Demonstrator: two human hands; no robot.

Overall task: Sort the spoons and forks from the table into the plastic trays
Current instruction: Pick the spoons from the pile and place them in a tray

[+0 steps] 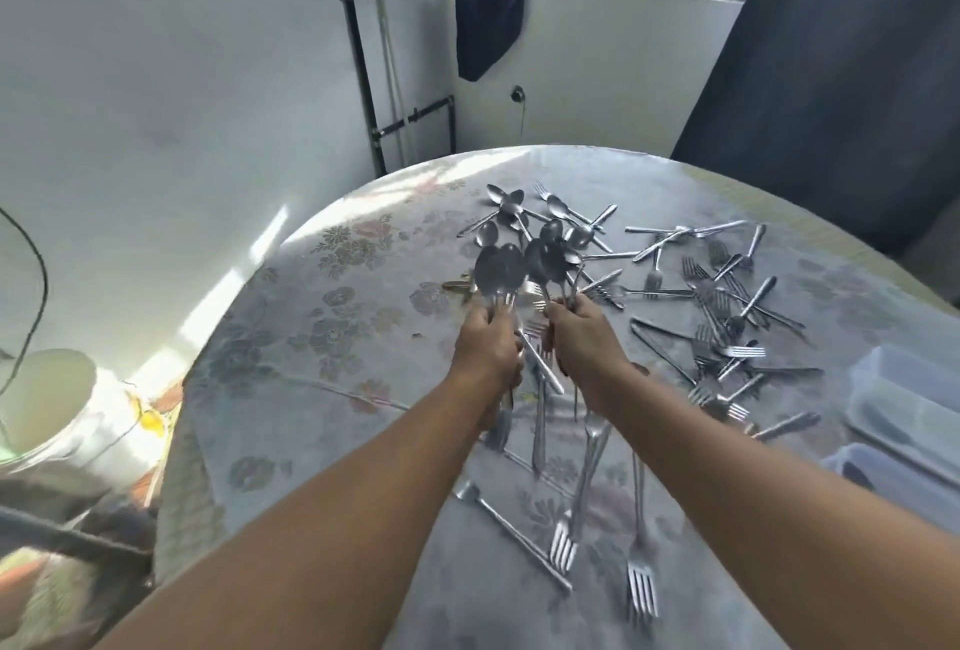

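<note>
My left hand (488,348) grips a bunch of spoons (500,271) by their handles, bowls pointing up and away. My right hand (582,340) grips a second bunch of spoons (548,257) right beside it, the two bunches nearly touching above the table. More spoons (519,212) lie loose at the far middle of the table. Several forks (722,306) are scattered to the right, and a few forks (566,535) lie near me below my forearms. Clear plastic trays (914,405) sit at the table's right edge.
The round table has a floral cloth (322,306). A white bucket (47,400) stands on the floor to the left, near a dark cable. A dark curtain (831,77) hangs at the back right, close to the table's far edge.
</note>
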